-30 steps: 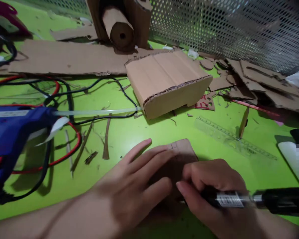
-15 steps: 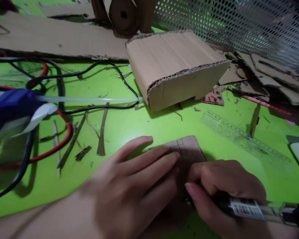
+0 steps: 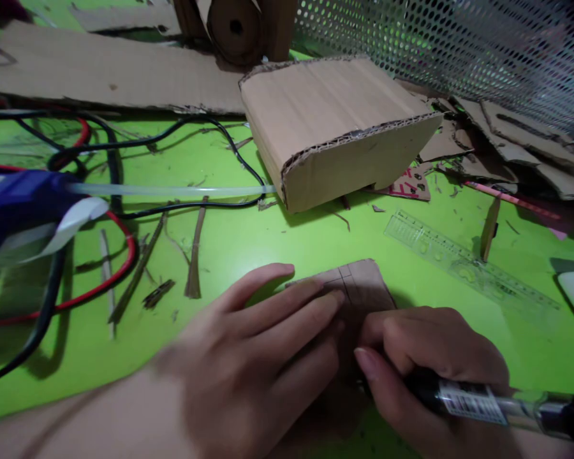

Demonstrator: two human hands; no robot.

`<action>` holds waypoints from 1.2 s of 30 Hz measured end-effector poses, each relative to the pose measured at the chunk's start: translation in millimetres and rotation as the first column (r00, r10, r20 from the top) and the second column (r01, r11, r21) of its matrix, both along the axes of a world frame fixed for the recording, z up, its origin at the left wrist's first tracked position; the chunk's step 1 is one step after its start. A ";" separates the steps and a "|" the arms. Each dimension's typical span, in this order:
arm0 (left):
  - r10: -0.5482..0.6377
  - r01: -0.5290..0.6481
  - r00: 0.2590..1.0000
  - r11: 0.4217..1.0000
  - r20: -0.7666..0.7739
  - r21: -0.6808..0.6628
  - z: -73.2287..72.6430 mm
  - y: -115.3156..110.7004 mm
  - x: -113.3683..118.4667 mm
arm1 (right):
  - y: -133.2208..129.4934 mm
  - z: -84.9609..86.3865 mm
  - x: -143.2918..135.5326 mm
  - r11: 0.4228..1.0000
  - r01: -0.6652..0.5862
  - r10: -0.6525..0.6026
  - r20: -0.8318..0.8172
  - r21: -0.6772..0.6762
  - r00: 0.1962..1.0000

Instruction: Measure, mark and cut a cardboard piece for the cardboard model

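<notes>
A small piece of cardboard [image 3: 363, 278] with thin dark lines drawn on it lies on the green table at the lower middle. My left hand [image 3: 263, 350] rests flat on its left part, fingers stretched out and covering much of it. Close by on the right, my right hand [image 3: 430, 363] is closed round a black and clear pen [image 3: 473, 400] with a barcode label. The pen points down toward the cardboard, and its tip is hidden between my hands.
Beyond my hands stands a folded cardboard box [image 3: 335, 105]. A clear ruler [image 3: 459, 258] lies at right, near cardboard scraps [image 3: 507, 143]. At left are a blue glue gun [image 3: 19, 204] with a glue stick, black and red cables, and cardboard strips [image 3: 138, 274].
</notes>
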State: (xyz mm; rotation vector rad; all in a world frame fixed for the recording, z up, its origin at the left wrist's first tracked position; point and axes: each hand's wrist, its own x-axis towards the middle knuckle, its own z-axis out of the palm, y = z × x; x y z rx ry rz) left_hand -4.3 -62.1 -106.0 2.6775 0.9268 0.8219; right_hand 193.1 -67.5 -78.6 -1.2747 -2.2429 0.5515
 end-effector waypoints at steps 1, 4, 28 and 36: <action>-0.005 0.005 1.000 1.000 -0.005 0.022 -1.2 0.2 0.5 | 0.9 0.1 -0.1 1.000 -0.001 0.001 -0.017 -0.011 1.000; -0.007 0.008 1.000 0.998 -0.018 0.059 -3.6 0.3 2.0 | 2.7 0.5 0.1 0.999 0.005 -0.006 -0.034 -0.040 0.999; -0.081 0.081 0.993 0.997 -0.084 0.000 2.0 3.6 -4.0 | 1.6 1.9 -0.3 1.000 0.001 -0.002 -0.039 -0.016 0.999; 0.007 -0.007 1.000 0.997 -0.007 0.072 -7.9 -2.4 2.0 | 2.8 1.9 -2.3 1.000 0.021 -0.022 -0.036 -0.021 0.999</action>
